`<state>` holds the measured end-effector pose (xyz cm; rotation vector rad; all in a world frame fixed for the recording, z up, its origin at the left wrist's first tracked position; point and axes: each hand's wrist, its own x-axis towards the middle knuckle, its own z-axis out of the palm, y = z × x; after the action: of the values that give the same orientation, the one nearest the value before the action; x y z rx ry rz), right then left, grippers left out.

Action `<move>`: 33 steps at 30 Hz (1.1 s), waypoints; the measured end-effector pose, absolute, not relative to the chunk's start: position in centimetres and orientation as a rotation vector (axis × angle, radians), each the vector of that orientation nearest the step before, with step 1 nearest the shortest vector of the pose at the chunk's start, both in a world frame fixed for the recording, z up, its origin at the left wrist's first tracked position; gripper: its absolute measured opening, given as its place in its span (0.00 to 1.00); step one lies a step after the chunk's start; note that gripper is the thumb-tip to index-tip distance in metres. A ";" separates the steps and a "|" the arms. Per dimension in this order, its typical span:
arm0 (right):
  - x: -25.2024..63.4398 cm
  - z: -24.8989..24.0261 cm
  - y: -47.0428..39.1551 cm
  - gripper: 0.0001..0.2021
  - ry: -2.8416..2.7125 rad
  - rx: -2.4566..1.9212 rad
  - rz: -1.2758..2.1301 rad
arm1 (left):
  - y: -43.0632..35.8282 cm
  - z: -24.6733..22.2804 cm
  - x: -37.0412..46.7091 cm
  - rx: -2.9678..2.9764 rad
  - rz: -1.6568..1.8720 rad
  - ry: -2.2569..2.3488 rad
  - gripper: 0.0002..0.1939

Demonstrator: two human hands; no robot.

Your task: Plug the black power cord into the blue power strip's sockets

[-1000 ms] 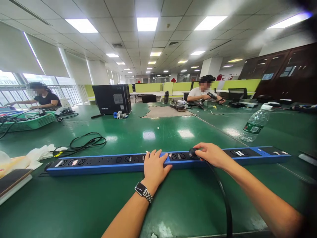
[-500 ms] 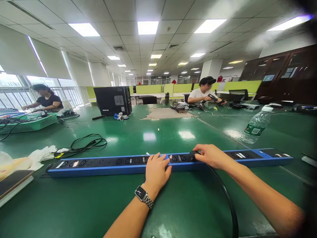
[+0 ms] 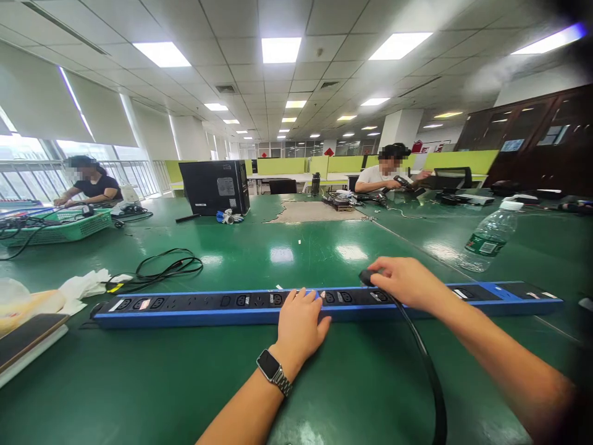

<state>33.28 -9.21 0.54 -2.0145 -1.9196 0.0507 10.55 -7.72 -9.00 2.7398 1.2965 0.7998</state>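
Observation:
A long blue power strip (image 3: pixel 185 319) with a black socket face lies across the green table in front of me. My left hand (image 3: pixel 301 324), with a watch on the wrist, rests flat across the middle of the strip, fingers stretched over its top and thumb apart. Pinched in my right hand (image 3: pixel 403 281) is a black plug (image 3: pixel 366 277), raised just above the strip's far edge and apart from the sockets. Its thick black cable (image 3: pixel 424 349) runs down past my right forearm and leaves the view at the bottom. The plug's contact side is hidden.
A coiled black cord (image 3: pixel 178 266) lies behind the strip's left part. A plastic bottle (image 3: pixel 488 238) stands at right. Farther back are a black computer case (image 3: pixel 208 188), a green basket (image 3: pixel 88 225) and two people (image 3: pixel 95 185) working at the table.
My right hand has lifted the plug up off the strip, uncovering a socket beneath. The left hand stays on the strip. The whole view has shifted slightly.

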 end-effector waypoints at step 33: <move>23.9 -11.1 -8.8 0.14 -1.885 -1.428 -0.214 | -4.2 -7.8 -0.8 2.127 1.219 1.582 0.17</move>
<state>23.93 -8.85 -11.08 -1.4277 -1.8850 -0.2142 -0.83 -4.21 -7.77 2.1266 1.5822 1.2190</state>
